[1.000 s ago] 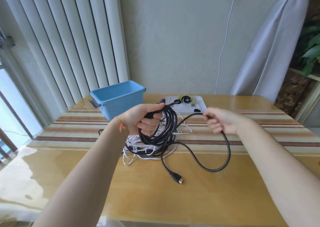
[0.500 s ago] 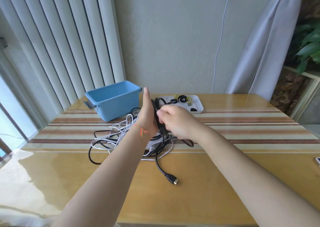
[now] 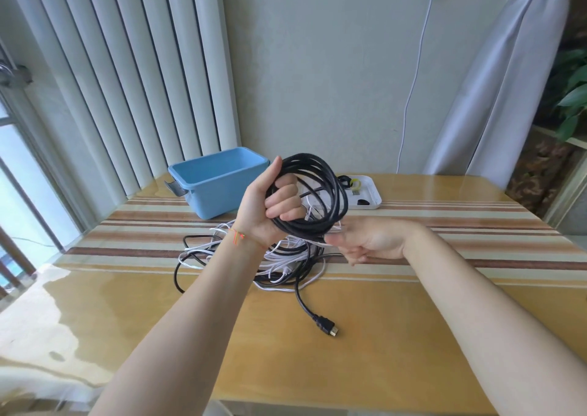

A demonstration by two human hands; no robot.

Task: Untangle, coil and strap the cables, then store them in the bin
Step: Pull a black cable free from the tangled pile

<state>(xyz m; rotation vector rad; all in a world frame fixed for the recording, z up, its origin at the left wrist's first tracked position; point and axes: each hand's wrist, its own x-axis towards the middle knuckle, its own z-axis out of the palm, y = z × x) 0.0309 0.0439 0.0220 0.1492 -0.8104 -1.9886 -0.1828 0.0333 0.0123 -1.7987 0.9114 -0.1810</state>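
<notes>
Head cam: mid-coil on the black cable [image 3: 313, 193]. The left hand [image 3: 270, 207] has its fingers curled round the loops, held up over the desk [image 3: 397, 336]. The right hand [image 3: 365, 241] pinches the strand just below the coil. The tail with the plug [image 3: 327, 325] lies on the desk, by the white cable tangle [image 3: 282, 266]. Next is probably winding that tail in, then a strap from the tray [image 3: 370, 193], then the blue bin [image 3: 219, 187]. Versus half a second ago, the right hand has dropped below the coil, and the left has closed.
</notes>
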